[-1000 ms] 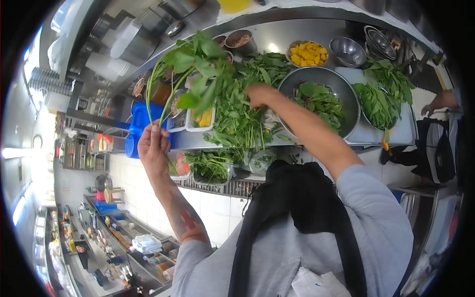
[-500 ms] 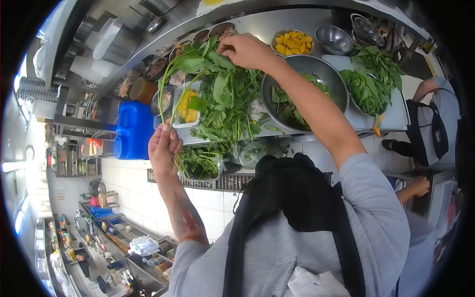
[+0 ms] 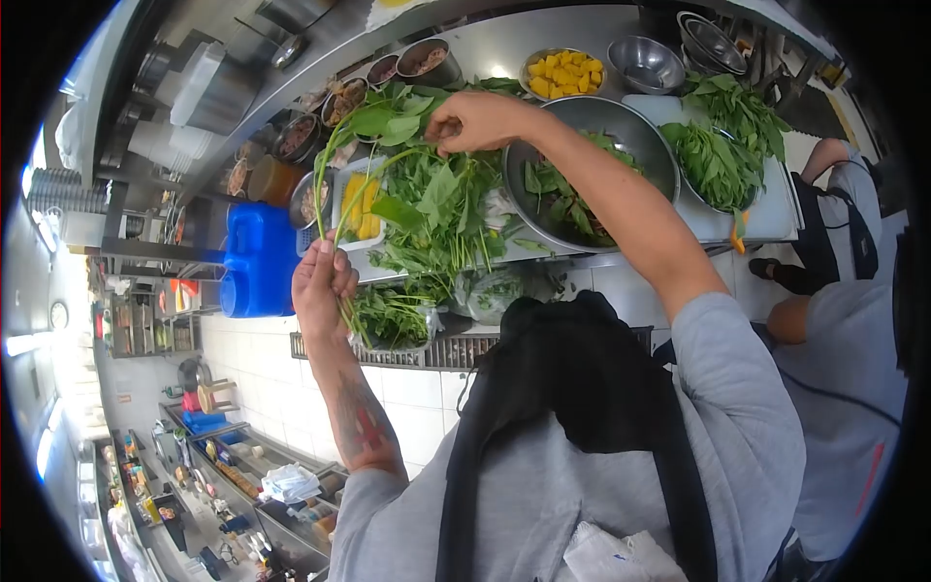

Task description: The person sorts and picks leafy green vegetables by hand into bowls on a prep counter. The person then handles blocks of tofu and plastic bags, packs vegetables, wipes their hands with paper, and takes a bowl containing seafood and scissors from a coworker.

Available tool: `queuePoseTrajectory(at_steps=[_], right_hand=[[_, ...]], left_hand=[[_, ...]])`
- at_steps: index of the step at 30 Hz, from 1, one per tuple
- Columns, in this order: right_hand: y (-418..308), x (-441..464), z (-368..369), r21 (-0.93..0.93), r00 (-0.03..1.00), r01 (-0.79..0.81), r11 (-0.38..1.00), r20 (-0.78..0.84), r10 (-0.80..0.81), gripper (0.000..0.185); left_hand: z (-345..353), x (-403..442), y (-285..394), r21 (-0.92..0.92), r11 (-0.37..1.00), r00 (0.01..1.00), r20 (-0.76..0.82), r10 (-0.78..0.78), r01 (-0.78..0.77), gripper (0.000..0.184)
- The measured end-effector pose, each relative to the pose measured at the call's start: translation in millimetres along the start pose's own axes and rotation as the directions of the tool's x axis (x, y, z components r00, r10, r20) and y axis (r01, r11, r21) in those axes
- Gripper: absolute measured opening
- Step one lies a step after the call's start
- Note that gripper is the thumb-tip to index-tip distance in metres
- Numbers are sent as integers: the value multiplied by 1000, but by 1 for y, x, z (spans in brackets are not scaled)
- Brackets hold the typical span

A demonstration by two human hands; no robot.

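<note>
My left hand [image 3: 324, 279] is closed around the long green stems of a leafy sprig [image 3: 388, 120], which arches up and to the right over the counter. My right hand [image 3: 475, 124] is bent over the sprig's leafy end with thumb and fingers pinched together; what sits between the fingertips is hidden. Below it lies a heap of loose leafy greens [image 3: 441, 209]. Beside the heap, under my right forearm, stands a large steel bowl [image 3: 662, 160] with picked leaves [image 3: 572, 199] inside.
Yellow chunks [image 3: 562, 74] fill a bowl behind, near an empty steel bowl [image 3: 646, 66]. More greens [image 3: 722, 165] rest on a white board [image 3: 776, 209] at right. A blue jug [image 3: 257, 257] stands at left. Bagged greens [image 3: 393, 315] sit below the counter. Another person [image 3: 849, 320] is at far right.
My right hand has moved slightly down along the sprig. My left hand keeps its hold on the stems. At far right, the other person has shifted position.
</note>
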State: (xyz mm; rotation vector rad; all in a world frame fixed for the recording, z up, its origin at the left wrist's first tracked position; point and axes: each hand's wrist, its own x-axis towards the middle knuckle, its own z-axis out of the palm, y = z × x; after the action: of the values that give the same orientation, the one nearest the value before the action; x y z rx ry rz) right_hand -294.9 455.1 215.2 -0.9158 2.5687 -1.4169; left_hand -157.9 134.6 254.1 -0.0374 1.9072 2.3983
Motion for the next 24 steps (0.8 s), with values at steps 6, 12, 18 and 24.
queuePoseTrajectory(at_steps=[6,12,18,24], right_hand=[[-11,-12,1,-10,996,-82,997,-32,81,22],[21,1,35,-461,861,-475,750,-421,287,24],[75,-5,-33,-18,740,-409,912,-591,320,32],[-47,-32,-28,-26,909,139,990,-393,-138,27]], left_hand=[[-3,4,-11,206,975,993,-60,99,-84,21],[28,-6,-44,626,760,976,10,217,-176,21],[-16,-11,-15,572,801,968,-47,248,-177,25],[-41,-13,4,539,836,987,-44,152,-105,35]])
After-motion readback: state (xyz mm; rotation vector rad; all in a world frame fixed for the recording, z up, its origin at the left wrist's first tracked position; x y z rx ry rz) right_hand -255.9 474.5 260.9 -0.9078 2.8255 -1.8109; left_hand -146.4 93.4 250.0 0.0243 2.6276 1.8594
